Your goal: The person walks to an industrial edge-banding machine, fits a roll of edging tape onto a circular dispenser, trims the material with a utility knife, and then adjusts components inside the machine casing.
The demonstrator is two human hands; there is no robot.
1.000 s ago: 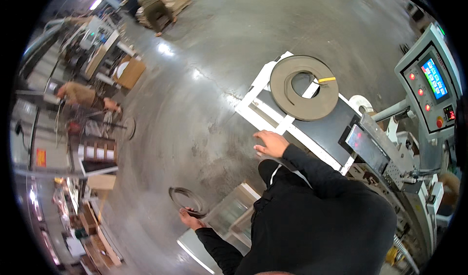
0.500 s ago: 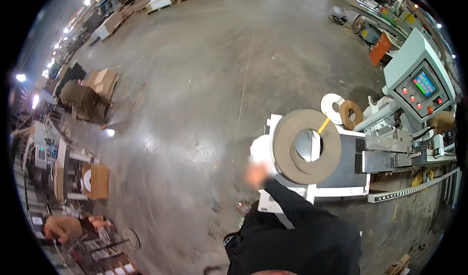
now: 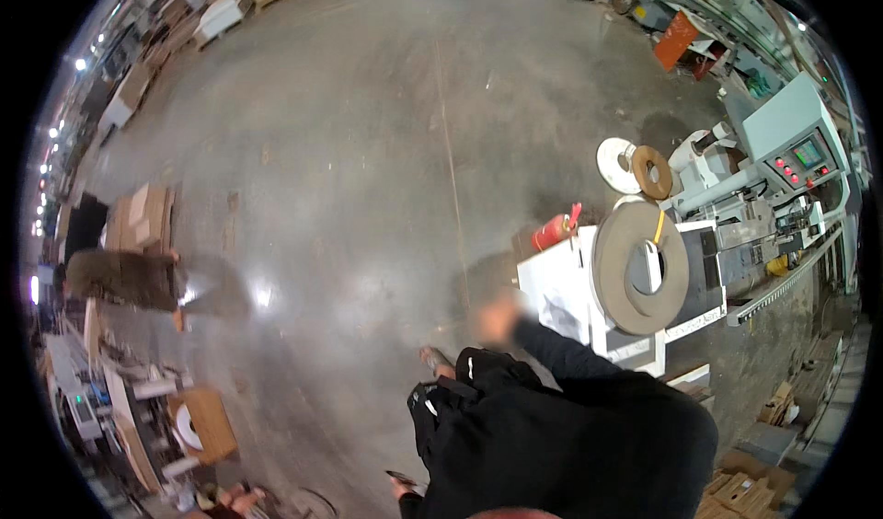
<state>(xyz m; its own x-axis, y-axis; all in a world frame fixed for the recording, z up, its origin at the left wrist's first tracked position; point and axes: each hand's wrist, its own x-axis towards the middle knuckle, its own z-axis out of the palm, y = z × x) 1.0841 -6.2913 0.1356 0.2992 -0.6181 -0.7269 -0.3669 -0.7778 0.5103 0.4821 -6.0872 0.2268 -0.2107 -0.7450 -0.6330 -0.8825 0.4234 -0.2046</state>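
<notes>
My right hand (image 3: 498, 320), smeared by blur, hangs beside the left edge of a white machine table (image 3: 549, 280); its fingers cannot be made out. On that table rests a large grey-brown coil of flat band (image 3: 611, 271) with a yellow strip (image 3: 659, 227) across its upper part. Low in the picture, my left hand (image 3: 402, 489) is closed around a thin, dark, flat object (image 3: 398, 476), whose kind is too small to tell. My black sleeves and clothing hide part of the floor.
A red fire extinguisher (image 3: 554, 232) stands behind the table. Beyond it are a white reel (image 3: 614, 165), a brown coil (image 3: 651, 173) and a control panel (image 3: 798, 155). At left, a person (image 3: 124, 275) bends near cardboard boxes (image 3: 145, 215). Concrete floor (image 3: 349, 151) stretches ahead.
My view has shifted, and the table with the coil appears farther right. My right hand now shows apart from the table. My left hand with the dark object and the fire extinguisher have come into view.
</notes>
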